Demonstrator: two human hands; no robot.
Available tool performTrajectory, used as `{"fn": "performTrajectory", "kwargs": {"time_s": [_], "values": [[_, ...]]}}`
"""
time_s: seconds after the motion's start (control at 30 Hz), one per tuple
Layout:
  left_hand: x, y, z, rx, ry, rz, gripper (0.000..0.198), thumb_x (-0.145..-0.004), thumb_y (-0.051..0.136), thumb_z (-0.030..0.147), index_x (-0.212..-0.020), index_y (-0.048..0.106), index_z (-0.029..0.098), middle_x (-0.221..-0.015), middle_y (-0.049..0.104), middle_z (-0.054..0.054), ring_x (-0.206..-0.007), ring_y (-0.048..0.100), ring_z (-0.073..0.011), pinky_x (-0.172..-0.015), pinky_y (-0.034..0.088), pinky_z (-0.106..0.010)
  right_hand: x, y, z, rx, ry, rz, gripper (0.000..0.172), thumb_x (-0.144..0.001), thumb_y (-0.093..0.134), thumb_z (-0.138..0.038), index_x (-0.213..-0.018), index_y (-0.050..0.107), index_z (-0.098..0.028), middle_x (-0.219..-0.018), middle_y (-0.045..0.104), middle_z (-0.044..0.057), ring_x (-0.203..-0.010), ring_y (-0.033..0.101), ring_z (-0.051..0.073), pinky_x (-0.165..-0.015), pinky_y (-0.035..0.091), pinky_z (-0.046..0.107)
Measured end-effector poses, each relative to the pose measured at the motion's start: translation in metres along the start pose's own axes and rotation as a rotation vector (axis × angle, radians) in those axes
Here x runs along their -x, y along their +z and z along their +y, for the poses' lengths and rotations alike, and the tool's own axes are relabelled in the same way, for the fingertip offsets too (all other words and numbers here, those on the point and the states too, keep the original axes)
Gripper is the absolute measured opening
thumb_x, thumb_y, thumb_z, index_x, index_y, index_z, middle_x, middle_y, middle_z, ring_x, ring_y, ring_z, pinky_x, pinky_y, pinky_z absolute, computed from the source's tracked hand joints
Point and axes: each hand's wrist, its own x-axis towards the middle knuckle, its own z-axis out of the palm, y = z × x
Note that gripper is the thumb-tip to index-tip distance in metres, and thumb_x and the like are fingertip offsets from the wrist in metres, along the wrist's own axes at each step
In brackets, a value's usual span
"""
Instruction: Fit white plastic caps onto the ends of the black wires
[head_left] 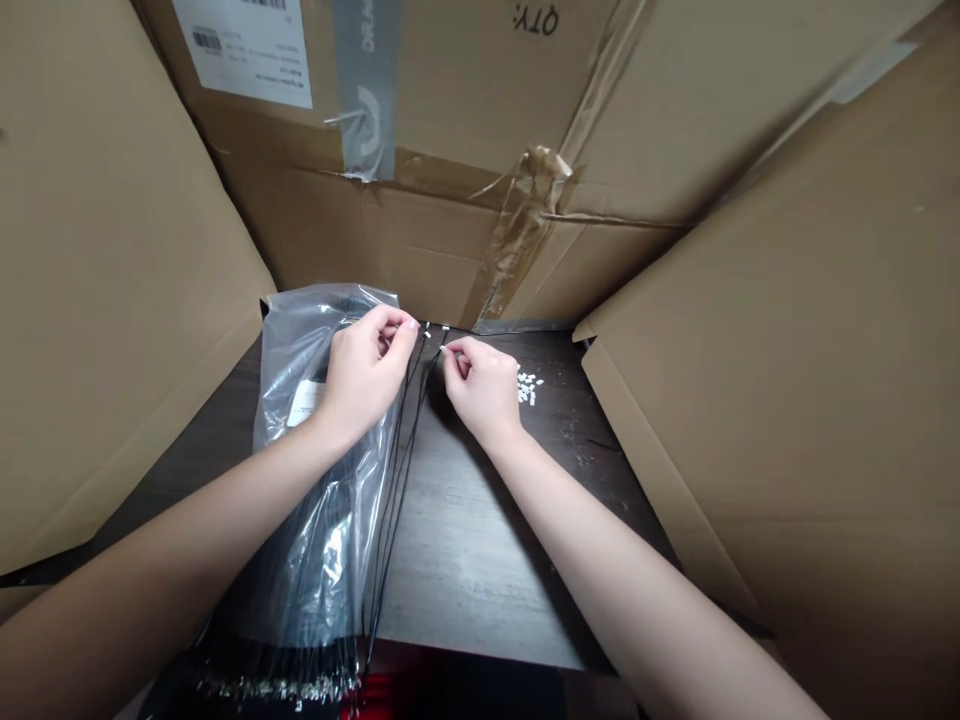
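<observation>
My left hand is closed in a pinch over the upper right edge of a clear plastic bag; what lies between its fingertips is too small to make out. Close to its right, my right hand pinches thumb and forefinger at the upper end of a thin black wire. Several such wires run down the bag's right side and over the table's front edge. Small white connectors sit at the wires' far ends, between and beyond my hands. Small white pieces lie in a loose pile, partly behind my right hand.
The dark table is walled in by a taped cardboard box at the back and cardboard panels on the left and right. Many wire ends with shiny metal tips hang from the bag's near end. Something red shows below the table.
</observation>
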Motion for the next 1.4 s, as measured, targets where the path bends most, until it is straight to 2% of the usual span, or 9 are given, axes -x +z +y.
{"fn": "performTrajectory", "kwargs": {"time_s": [0.3, 0.47, 0.53, 0.63, 0.8, 0.93, 1.03, 1.2, 1.4], "values": [[-0.013, -0.014, 0.004, 0.068, -0.019, 0.104, 0.02, -0.094, 0.055, 0.03, -0.084, 0.067, 0.018, -0.061, 0.053, 0.003, -0.053, 0.044, -0.0104, -0.051, 0.033, -0.023, -0.018, 0.012, -0.002, 0.262, 0.171, -0.057, 0.022, -0.099, 0.049, -0.025, -0.093, 0.069, -0.019, -0.073, 0.069, 0.006, -0.069, 0.064, 0.023, -0.068, 0.039, 0.032], [-0.014, -0.049, 0.038, 0.067, -0.074, -0.146, 0.019, -0.091, 0.061, 0.032, -0.081, 0.068, 0.018, -0.061, 0.055, 0.002, -0.05, 0.045, -0.0095, -0.047, 0.034, -0.022, -0.018, 0.006, -0.005, 0.261, 0.25, -0.082, 0.023, -0.1, 0.052, -0.032, -0.092, 0.07, -0.019, -0.076, 0.072, 0.009, -0.073, 0.067, 0.025, -0.068, 0.039, 0.033], [0.0, -0.068, 0.051, -0.033, -0.088, -0.279, 0.022, -0.091, 0.062, 0.034, -0.077, 0.068, 0.019, -0.06, 0.056, 0.001, -0.051, 0.047, -0.01, -0.047, 0.036, -0.022, -0.018, 0.003, -0.007, 0.236, 0.224, -0.113, 0.024, -0.101, 0.051, -0.032, -0.094, 0.07, -0.019, -0.081, 0.074, 0.01, -0.076, 0.068, 0.026, -0.069, 0.04, 0.032], [0.041, -0.096, 0.059, -0.222, -0.025, -0.31, 0.03, -0.092, 0.061, 0.035, -0.066, 0.063, 0.02, -0.059, 0.058, 0.001, -0.054, 0.052, -0.0107, -0.048, 0.04, -0.022, -0.018, -0.001, -0.009, 0.192, 0.18, -0.126, 0.027, -0.102, 0.043, -0.026, -0.099, 0.069, -0.019, -0.091, 0.076, 0.011, -0.08, 0.068, 0.026, -0.071, 0.041, 0.032], [0.125, -0.123, 0.041, -0.28, 0.077, -0.52, 0.013, -0.092, 0.065, 0.027, -0.08, 0.069, 0.025, -0.07, 0.068, 0.003, -0.059, 0.06, -0.0113, -0.053, 0.047, -0.023, -0.017, 0.0, -0.006, 0.152, 0.136, -0.123, 0.026, -0.101, 0.043, -0.025, -0.095, 0.068, -0.019, -0.088, 0.075, 0.01, -0.079, 0.067, 0.025, -0.071, 0.041, 0.032], [0.172, -0.128, 0.03, -0.386, 0.132, -0.362, 0.017, -0.092, 0.067, 0.022, -0.075, 0.063, 0.025, -0.068, 0.065, 0.002, -0.07, 0.06, -0.0161, -0.068, 0.051, -0.032, -0.018, 0.003, -0.003, 0.116, 0.105, -0.131, 0.024, -0.098, 0.047, -0.027, -0.088, 0.067, -0.019, -0.075, 0.07, 0.008, -0.07, 0.063, 0.023, -0.067, 0.039, 0.032], [0.19, -0.13, 0.027, -0.451, 0.218, -0.326, 0.011, -0.088, 0.072, 0.021, -0.08, 0.067, 0.026, -0.073, 0.068, 0.002, -0.078, 0.062, -0.0189, -0.075, 0.05, -0.037, -0.017, 0.004, -0.003, 0.096, 0.09, -0.126, 0.024, -0.097, 0.048, -0.028, -0.085, 0.067, -0.02, -0.069, 0.066, 0.006, -0.067, 0.06, 0.023, -0.066, 0.039, 0.032], [0.201, -0.13, 0.028, -0.56, 0.185, -0.255, 0.011, -0.089, 0.07, 0.023, -0.094, 0.075, 0.031, -0.098, 0.069, -0.002, -0.093, 0.062, -0.0214, -0.083, 0.046, -0.04, -0.013, 0.003, -0.01, 0.091, 0.054, -0.15, 0.024, -0.097, 0.048, -0.028, -0.085, 0.068, -0.019, -0.069, 0.065, 0.006, -0.066, 0.059, 0.022, -0.065, 0.037, 0.032], [0.198, -0.127, 0.032, -0.617, 0.199, -0.282, 0.033, -0.093, 0.062, 0.02, -0.123, 0.068, 0.032, -0.107, 0.069, -0.004, -0.098, 0.061, -0.023, -0.087, 0.04, -0.041, -0.01, 0.003, -0.013, 0.09, 0.0, -0.192, 0.024, -0.097, 0.049, -0.027, -0.085, 0.067, -0.019, -0.068, 0.065, 0.005, -0.067, 0.059, 0.022, -0.067, 0.036, 0.032]]}}
